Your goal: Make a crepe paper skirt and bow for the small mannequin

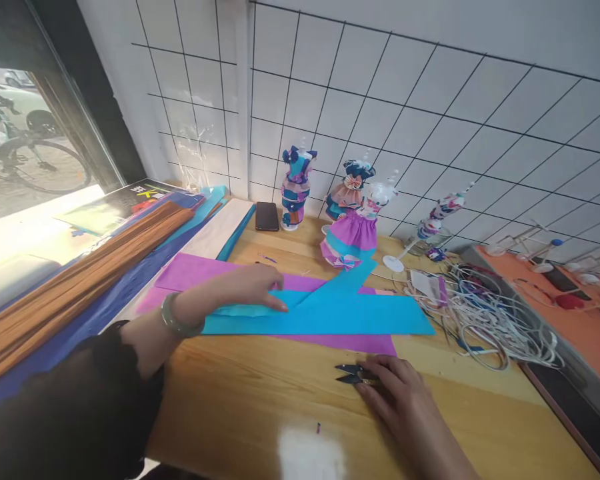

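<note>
My left hand [257, 285] reaches over a blue crepe paper strip [330, 317], its thumb and fingers apart and nothing visible between them. Whether its fingertips touch the strip I cannot tell. Under the blue strip lies a wider purple sheet [185, 273], showing along its edges. One end of the blue material is folded up at an angle towards a doll dress. On the table nearer to me, my right hand [397, 393] has its fingers around a pair of thread snips [351, 373], whose dark blades are spread and point left. The palm hides part of the handles.
Several small dressed stands [353, 230] line the wall beside a black phone [267, 217]. Brown paper [90, 267] and other rolled sheets fill the left side. Tangled white cords [495, 320] lie at the right, and a scrap [319, 427] sits near the front.
</note>
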Tool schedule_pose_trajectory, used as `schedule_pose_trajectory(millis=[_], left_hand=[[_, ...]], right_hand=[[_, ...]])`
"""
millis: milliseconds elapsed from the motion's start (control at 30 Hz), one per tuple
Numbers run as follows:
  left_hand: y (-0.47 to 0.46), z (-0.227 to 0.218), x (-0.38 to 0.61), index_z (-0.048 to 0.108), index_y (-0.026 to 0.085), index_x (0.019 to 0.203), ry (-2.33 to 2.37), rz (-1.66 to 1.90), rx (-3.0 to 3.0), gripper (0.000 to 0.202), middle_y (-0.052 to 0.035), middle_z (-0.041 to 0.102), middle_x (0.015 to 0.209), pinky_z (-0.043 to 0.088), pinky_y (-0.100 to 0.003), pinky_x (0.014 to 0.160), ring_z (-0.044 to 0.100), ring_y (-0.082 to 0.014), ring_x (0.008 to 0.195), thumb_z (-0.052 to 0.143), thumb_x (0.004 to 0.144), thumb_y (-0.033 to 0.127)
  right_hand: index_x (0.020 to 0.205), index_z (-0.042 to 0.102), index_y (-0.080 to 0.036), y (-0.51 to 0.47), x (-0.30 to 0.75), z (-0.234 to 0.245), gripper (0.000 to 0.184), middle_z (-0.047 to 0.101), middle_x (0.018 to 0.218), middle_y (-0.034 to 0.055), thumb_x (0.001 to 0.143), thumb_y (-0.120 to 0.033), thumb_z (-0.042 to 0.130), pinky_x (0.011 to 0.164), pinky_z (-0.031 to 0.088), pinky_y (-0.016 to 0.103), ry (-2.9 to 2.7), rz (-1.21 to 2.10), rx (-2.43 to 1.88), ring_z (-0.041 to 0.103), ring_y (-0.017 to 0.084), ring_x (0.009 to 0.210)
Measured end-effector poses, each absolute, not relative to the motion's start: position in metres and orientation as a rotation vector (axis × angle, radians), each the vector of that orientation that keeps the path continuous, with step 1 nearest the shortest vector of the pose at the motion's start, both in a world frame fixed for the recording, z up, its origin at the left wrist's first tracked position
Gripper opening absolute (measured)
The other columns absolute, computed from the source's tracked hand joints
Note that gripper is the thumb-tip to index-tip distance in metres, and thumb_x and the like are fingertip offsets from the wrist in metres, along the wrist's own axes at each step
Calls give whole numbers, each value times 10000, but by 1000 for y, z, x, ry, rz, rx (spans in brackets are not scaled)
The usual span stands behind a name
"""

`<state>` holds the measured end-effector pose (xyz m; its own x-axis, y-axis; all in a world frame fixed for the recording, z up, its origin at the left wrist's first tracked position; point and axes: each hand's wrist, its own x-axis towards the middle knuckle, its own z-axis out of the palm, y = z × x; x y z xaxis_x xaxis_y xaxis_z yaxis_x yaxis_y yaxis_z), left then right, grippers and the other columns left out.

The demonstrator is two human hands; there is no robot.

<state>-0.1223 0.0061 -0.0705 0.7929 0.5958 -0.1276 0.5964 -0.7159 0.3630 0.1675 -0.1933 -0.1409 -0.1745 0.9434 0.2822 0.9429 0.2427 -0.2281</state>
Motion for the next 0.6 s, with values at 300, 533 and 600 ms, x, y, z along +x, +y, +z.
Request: schedule_pose_trajectory(millis=[300,533,600], left_hand=[[-16,-93,-90,600,187,974,827,155,2840,221,-61,588,968,406,-297,774,548,-193,915,486,837,317],[-38,-92,-76,561,158,793,561,216,3237,180,-70,591,818,399,-328,671,536,-211,818,394,861,159],[-44,-95,-75,545,154,818,469,255,3320,148,-71,594,819,390,-325,632,539,-210,796,405,839,112]], right_hand=[[1124,603,-219,-193,151,-124,288,623,1057,97,871,-311,498,818,487,389,-2146,77,-1660,569,235,985],[1294,453,-199,-147,150,-104,430,546,1226,141,870,-254,502,904,408,476,-2263,-205,-1525,482,285,1129],[1351,374,-232,-130,143,-93,505,478,1328,110,863,-205,505,981,320,518,-2451,-184,-1438,374,297,1242]])
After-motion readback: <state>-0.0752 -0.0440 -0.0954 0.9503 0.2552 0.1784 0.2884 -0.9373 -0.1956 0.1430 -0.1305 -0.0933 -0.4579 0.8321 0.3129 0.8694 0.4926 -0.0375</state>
